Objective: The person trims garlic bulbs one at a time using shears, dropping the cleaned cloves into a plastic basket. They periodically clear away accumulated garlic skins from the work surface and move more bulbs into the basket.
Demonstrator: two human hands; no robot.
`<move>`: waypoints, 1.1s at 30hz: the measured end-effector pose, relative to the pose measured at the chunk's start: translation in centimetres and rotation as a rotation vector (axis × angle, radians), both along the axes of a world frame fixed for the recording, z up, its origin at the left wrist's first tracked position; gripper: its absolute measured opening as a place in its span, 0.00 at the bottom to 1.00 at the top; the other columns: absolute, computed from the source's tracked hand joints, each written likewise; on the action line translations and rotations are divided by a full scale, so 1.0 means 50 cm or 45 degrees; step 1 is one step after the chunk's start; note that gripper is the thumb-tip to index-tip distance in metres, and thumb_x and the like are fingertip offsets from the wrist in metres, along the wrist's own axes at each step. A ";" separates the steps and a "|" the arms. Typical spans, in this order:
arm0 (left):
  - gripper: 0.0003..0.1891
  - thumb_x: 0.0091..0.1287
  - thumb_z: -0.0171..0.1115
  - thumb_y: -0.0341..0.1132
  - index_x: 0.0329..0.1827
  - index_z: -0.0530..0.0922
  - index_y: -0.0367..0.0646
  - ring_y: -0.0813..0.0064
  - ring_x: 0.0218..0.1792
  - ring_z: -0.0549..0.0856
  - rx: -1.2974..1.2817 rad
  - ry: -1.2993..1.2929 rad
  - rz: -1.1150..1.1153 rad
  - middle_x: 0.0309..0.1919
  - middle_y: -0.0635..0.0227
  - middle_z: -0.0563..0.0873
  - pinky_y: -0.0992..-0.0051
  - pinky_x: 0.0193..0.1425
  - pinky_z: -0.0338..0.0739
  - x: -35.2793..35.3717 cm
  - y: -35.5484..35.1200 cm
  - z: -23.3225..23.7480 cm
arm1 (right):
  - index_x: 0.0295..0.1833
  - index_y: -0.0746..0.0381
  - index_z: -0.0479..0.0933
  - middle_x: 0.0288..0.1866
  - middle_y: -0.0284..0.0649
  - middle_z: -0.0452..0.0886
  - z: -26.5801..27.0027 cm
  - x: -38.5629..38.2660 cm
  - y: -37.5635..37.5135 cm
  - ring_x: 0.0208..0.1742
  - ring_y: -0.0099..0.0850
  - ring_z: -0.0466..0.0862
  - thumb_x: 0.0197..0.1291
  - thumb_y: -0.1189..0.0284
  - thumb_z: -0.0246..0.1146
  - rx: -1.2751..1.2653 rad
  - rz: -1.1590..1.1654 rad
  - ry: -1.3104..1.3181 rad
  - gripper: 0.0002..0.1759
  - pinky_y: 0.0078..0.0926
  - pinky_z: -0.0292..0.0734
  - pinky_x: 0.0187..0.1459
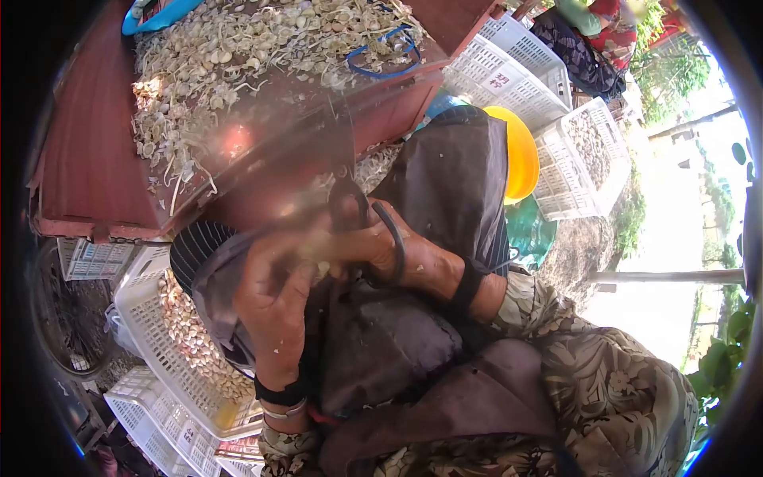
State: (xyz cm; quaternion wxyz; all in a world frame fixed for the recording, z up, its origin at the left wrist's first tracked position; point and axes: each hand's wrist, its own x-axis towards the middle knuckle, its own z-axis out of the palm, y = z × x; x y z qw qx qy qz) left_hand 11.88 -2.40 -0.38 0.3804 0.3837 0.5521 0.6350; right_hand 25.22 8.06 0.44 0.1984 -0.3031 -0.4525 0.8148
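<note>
My left hand (274, 286) is closed in front of my lap, fingers pinching a small pale garlic clove (321, 271) that is mostly hidden. My right hand (377, 246) meets it there, fingertips at the clove. A pair of scissors (389, 230) is held in my right hand, one dark handle loop around the hand and the blades pointing up toward the table. Beyond my hands, the reddish table (87, 159) carries a heap of garlic trimmings and cloves (238, 71).
A white crate (131, 298) of peeled-looking cloves (199, 342) stands at my left. Right of my knee are a yellow bucket (520, 155) and a white crate (556, 203) of garlic. A blue loop (385, 73) lies on the table. Another person (580, 48) sits at the upper right.
</note>
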 end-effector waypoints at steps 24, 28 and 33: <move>0.08 0.61 0.62 0.23 0.43 0.80 0.33 0.81 0.31 0.82 -0.377 -0.287 0.039 0.35 0.65 0.86 0.80 0.36 0.75 -0.023 -0.005 -0.015 | 0.38 0.64 0.76 0.24 0.33 0.77 -0.033 -0.035 -0.028 0.23 0.18 0.77 0.59 0.76 0.67 0.979 0.007 -0.365 0.06 0.15 0.70 0.26; 0.09 0.56 0.60 0.22 0.41 0.81 0.35 0.67 0.34 0.83 -0.243 0.426 0.131 0.40 0.59 0.83 0.72 0.36 0.77 -0.025 -0.031 -0.087 | 0.39 0.64 0.76 0.27 0.36 0.78 0.017 -0.065 -0.004 0.24 0.20 0.77 0.59 0.75 0.67 0.408 -0.092 0.000 0.07 0.16 0.71 0.26; 0.08 0.53 0.59 0.22 0.36 0.80 0.37 0.54 0.41 0.83 0.078 1.075 0.174 0.59 0.51 0.74 0.65 0.42 0.79 -0.020 -0.065 -0.062 | 0.57 0.70 0.71 0.50 0.52 0.80 0.130 -0.212 -0.038 0.47 0.38 0.83 0.60 0.69 0.66 0.751 0.248 0.256 0.24 0.29 0.80 0.44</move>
